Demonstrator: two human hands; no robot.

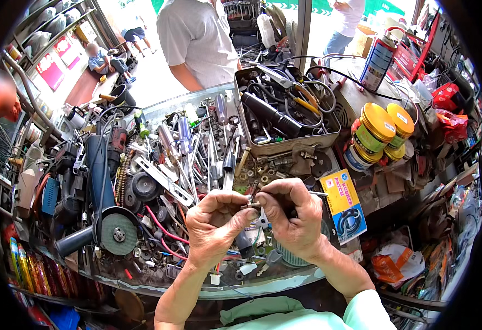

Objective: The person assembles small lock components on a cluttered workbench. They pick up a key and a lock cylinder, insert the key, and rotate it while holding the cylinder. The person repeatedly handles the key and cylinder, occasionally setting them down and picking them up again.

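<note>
My left hand (217,223) and my right hand (293,217) meet over the front middle of a cluttered workbench. Between their thumbs and fingertips they pinch a small metal piece (252,204), partly covered by the fingers and too small to name. Both hands are closed on it, thumbs toward each other. Below them on the bench lie keys, connectors and other small parts. Just right of my right hand stands a yellow and blue cardboard box (342,206). Beyond the fingers lie loose nuts and washers (263,171).
An angle grinder (118,234) lies at the left, beside heaped screwdrivers and spanners (188,140). A metal tray of tools (296,144) sits at the back. Yellow-lidded tubs (377,124) and a spray can (377,63) stand right. A person in a light shirt (197,41) stands across the bench.
</note>
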